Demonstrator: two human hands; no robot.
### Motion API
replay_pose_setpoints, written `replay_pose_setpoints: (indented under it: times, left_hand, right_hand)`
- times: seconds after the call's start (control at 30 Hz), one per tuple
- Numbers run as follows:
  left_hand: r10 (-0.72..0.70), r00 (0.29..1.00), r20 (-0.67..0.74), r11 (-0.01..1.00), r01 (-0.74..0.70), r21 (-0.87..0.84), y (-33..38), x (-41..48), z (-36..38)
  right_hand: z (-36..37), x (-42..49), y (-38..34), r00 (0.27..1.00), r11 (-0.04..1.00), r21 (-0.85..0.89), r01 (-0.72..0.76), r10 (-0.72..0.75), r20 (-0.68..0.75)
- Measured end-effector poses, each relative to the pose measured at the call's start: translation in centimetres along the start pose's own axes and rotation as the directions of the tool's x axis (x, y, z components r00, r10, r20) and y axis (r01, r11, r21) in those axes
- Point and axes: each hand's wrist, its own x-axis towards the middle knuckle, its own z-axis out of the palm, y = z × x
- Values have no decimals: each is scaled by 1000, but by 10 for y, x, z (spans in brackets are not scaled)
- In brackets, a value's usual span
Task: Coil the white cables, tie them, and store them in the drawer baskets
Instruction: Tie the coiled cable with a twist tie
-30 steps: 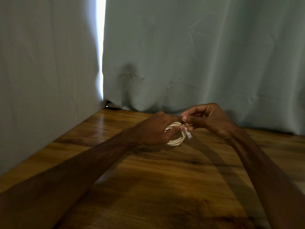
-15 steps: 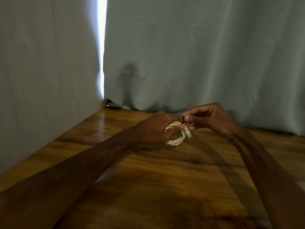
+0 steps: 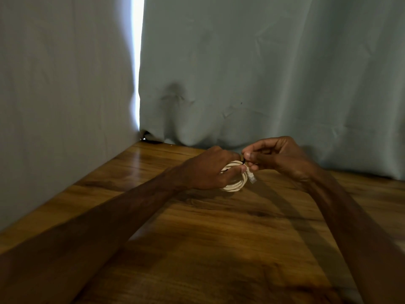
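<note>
Grey-green cloth fills the back and left of your view, with a bright slit of light where two sheets meet. Below it the wooden tabletop runs toward you, glossy and streaked with the shadows of your forearms; no drawer or basket shows from this angle.

Your left hand comes in from the left and wraps the white cable, fingers curled round the bundled loops and the thumb laid across their front. The ring stands roughly on edge, its open face turned toward you, low over the wood; you cannot tell whether its bottom edge touches. Your right hand meets it from the other side, narrowed to a pinch of thumb and forefinger at the coil's upper right rim.

A clear plug hangs off the right side of the loops, just below that pinch. What you pinch looks like a thin dark tie, too small to read well.

Everything to come turns on that one spot, by my reading: the tie sits at the top right of the ring, exactly between your two hands, and crosses the loops rather than running along them. Your right hand is the nearer one, so it should do the cinching while the left braces the bundle. Storing has yet to come
</note>
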Motion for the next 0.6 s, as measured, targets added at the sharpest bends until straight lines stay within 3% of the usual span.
replay_pose_setpoints:
  times: [0.6]
  left_hand:
    - [-43,998,52,998,46,-51,1,-1,0]
  right_hand:
    - [1,-2,-3,1000,999,-32,-15,15,8]
